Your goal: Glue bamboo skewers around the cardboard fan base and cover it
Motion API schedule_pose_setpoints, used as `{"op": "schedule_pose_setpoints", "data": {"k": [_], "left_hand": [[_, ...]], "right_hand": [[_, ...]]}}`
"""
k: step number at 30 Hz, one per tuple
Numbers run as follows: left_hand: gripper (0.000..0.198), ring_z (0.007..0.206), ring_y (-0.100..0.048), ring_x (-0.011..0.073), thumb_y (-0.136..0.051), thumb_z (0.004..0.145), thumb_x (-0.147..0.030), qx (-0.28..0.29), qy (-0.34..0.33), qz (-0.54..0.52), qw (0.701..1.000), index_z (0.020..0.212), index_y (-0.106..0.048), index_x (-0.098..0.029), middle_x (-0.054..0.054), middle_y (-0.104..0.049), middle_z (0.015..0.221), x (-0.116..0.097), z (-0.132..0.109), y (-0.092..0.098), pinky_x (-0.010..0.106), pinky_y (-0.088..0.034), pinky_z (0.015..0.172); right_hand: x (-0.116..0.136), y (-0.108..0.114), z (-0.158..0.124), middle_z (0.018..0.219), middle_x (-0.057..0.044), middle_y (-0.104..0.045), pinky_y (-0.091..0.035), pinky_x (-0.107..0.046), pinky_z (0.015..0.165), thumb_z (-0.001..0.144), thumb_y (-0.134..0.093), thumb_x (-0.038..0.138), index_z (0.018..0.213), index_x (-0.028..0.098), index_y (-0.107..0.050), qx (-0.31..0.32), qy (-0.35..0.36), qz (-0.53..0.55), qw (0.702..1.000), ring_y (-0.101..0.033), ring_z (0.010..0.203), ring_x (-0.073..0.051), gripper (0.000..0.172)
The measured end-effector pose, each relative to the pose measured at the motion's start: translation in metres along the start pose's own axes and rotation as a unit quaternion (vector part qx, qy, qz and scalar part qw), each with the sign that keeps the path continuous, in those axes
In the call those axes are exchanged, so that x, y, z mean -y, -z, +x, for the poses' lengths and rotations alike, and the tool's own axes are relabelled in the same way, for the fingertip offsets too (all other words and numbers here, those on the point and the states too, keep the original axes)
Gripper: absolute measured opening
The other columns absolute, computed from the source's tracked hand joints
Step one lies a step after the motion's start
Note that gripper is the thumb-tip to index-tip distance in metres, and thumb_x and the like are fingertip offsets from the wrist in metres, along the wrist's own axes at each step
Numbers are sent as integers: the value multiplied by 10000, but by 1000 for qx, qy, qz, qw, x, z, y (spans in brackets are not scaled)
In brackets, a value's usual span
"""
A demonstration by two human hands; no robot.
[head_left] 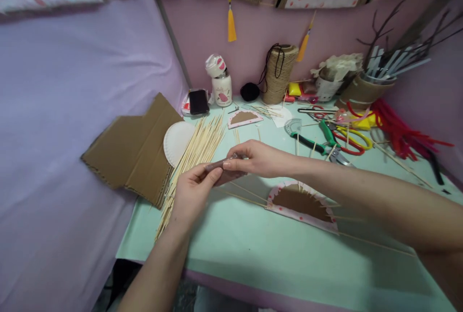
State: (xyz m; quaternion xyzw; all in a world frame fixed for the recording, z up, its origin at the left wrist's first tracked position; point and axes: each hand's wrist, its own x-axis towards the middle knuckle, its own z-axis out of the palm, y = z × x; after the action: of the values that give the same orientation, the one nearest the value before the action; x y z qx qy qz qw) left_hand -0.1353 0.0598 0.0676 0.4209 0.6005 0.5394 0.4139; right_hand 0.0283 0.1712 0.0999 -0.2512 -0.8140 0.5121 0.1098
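Note:
Both hands meet over the middle of the table around a small brown packet (pixel 229 176) in shiny clear wrapping. My left hand (pixel 198 187) pinches its left end between thumb and fingers. From above, my right hand (pixel 255 158) grips the other end, its fingers partly covering the packet. Below and to the right lies a half-round cardboard piece (pixel 302 201) with a spotted white-and-pink rim. Thin wooden sticks (pixel 249 194) poke outward from it. A big bundle of bamboo skewers (pixel 200 145) lies just left of my hands.
Brown cardboard (pixel 133 145) and a white disc (pixel 177 141) lie at left. A bottle (pixel 221 88), a twine spool (pixel 280 75) and a pot of sticks (pixel 369 88) stand at the back. Green-handled pliers (pixel 329 141), scissors (pixel 352 141) and red pipe cleaners (pixel 394 128) lie at right.

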Motion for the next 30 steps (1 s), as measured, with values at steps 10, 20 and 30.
{"op": "schedule_pose_setpoints", "data": {"k": [10,20,30], "left_hand": [[386,829,-696,191,-734,755,-397,-123,-28,43,991,1049,-661,-158,58,-733,935,-11,5,38,324,-577,769],[282,853,-660,198,-531,858,-259,-79,-73,363,926,1104,-664,-220,44,-728,1029,7,14,51,297,-484,773],[243,875,-671,233,-536,860,-222,-67,-74,419,903,1061,-672,-215,62,-742,1004,12,22,52,308,-465,755]], "right_hand": [[-1,3,23,920,-19,-690,-425,-240,687,904,-540,431,938,188,-653,11,41,-79,996,-595,808,-140,270],[-20,-37,-4,721,-108,-683,-275,-304,509,793,-538,214,677,174,-671,33,-100,-358,928,-587,611,-207,181],[-24,-47,-3,767,-121,-701,-289,-297,498,780,-523,160,724,178,-693,43,-118,-382,916,-630,660,-231,180]]}}
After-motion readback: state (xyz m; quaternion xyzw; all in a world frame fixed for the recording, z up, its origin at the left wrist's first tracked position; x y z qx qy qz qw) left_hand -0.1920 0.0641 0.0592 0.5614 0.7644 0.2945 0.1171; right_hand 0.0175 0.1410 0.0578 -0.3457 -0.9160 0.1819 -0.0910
